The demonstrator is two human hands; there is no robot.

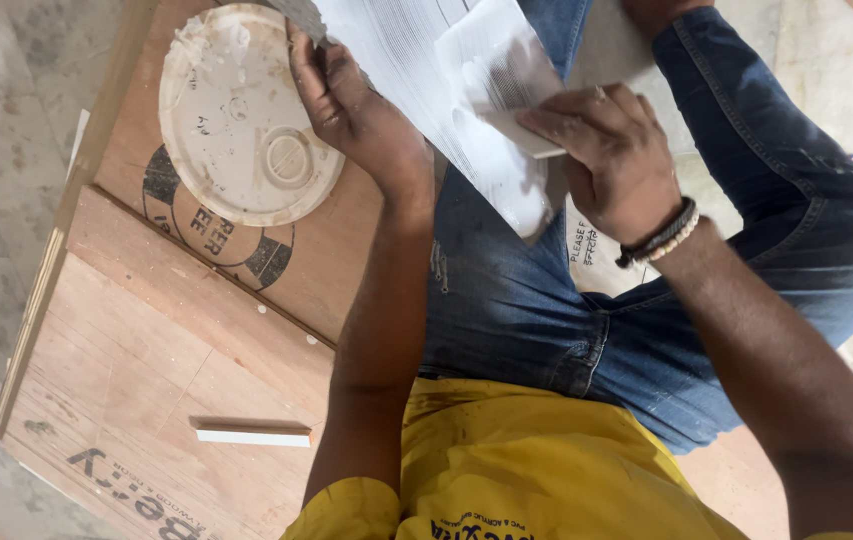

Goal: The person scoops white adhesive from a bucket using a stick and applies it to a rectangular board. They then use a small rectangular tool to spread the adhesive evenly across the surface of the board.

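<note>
Now our left hand (351, 105) grips the white panel (396, 50) and our right hand (611, 160) holds the white block (521, 135); we should press it flat and steady.

Yellow shirt (516, 470), blue jeans (646, 330), beaded wristbands (658, 238).

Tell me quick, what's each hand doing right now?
Left hand: closed, gripping the edge of the white board.
Right hand: closed around a small white block pressed on the board.
</note>
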